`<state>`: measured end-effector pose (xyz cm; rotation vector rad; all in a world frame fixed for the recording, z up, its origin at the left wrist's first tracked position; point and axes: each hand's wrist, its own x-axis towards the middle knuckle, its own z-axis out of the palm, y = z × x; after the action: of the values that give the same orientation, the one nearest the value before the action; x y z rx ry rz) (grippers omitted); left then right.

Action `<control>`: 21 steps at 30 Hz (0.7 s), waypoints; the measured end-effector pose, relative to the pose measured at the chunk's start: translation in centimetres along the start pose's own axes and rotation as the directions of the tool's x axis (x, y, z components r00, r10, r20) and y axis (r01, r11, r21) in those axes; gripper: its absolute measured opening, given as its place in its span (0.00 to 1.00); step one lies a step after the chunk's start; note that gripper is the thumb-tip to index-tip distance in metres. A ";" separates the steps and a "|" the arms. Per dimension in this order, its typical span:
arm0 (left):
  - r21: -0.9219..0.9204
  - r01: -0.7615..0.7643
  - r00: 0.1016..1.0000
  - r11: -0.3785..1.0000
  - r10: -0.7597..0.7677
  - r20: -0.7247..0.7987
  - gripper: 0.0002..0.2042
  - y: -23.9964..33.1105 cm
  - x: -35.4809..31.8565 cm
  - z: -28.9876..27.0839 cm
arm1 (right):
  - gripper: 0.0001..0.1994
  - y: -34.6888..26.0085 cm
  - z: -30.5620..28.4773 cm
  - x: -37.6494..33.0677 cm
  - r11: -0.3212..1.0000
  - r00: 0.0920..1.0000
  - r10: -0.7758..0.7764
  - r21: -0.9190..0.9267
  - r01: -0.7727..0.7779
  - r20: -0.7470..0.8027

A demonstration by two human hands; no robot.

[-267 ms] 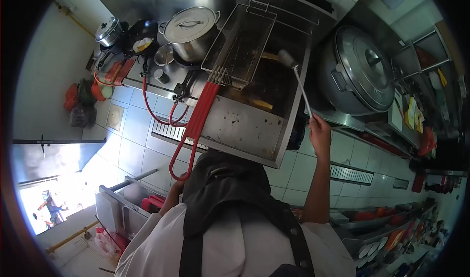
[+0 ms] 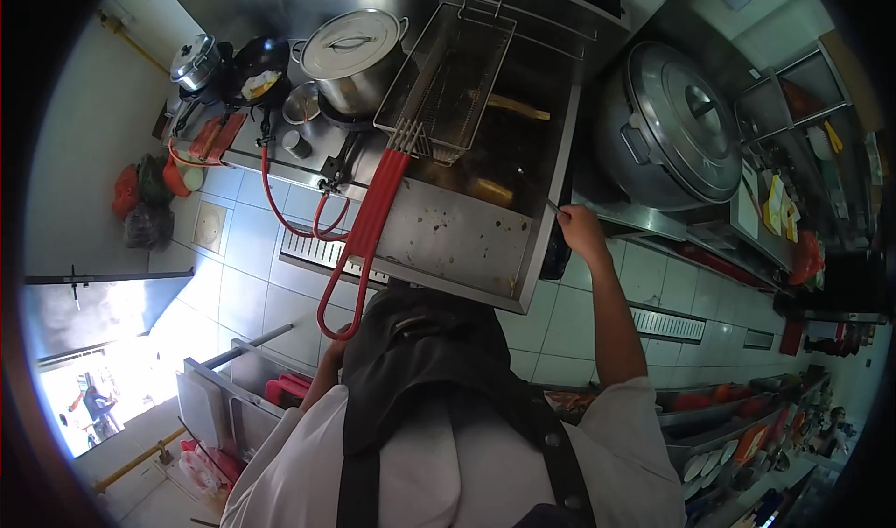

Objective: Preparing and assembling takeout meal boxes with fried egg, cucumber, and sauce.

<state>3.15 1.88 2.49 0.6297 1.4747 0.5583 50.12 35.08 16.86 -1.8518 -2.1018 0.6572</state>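
My right hand (image 2: 582, 229) is closed around the thin metal handle (image 2: 552, 207) of a long utensil that looks like a ladle. Its head is down in the dark oil of the deep fryer (image 2: 560, 154) and hidden from sight. Two golden-yellow pieces float there, a near piece (image 2: 492, 192) and a far piece (image 2: 519, 108). A wire frying basket (image 2: 457, 80) rests over the fryer's left side, and its red handle (image 2: 375, 206) sticks out toward me. My left hand (image 2: 338, 334) is low by the handle's looped end; its fingers are mostly hidden.
A lidded steel pot (image 2: 353, 61), a frying pan (image 2: 258, 72) with egg in it and a small lidded pot (image 2: 196, 63) stand on the burners at left. Right of the fryer sits a large lidded cooker (image 2: 677, 126). A red hose (image 2: 280, 197) hangs below the burners.
My right hand has come down and slightly left, and the utensil's head has gone from above the oil into it. The near yellow piece has shifted a little. The view has moved slightly.
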 end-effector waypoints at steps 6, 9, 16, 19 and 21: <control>0.063 -0.014 0.991 0.998 0.023 -0.128 0.20 -2.5 0.5 -0.8 | 0.12 -2.2 -4.2 3.2 0.989 0.931 0.146 -0.071 -0.130 0.334; 0.022 0.000 0.975 1.000 0.005 -0.220 0.22 -7.1 1.6 -1.8 | 0.13 -3.9 -6.4 2.7 0.988 0.912 0.150 -0.091 -0.125 0.382; 0.092 0.061 0.978 0.994 -0.041 -0.206 0.23 -9.3 1.8 -2.2 | 0.11 -6.7 -7.9 0.1 0.990 0.946 0.080 -0.135 -0.038 0.316; 0.049 0.056 0.972 0.997 -0.043 -0.230 0.23 -9.0 1.9 -2.1 | 0.10 -7.2 -7.3 -0.1 0.989 0.942 0.044 -0.146 0.005 0.332; 0.149 -0.003 0.972 0.989 0.038 -0.231 0.22 -9.9 3.2 -3.1 | 0.10 -7.2 -6.2 0.1 0.982 0.938 0.036 -0.189 0.031 0.345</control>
<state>-0.22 -2.94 -6.59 0.7148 1.7446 0.5564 46.88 35.62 25.74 -1.9561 -2.4624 0.8655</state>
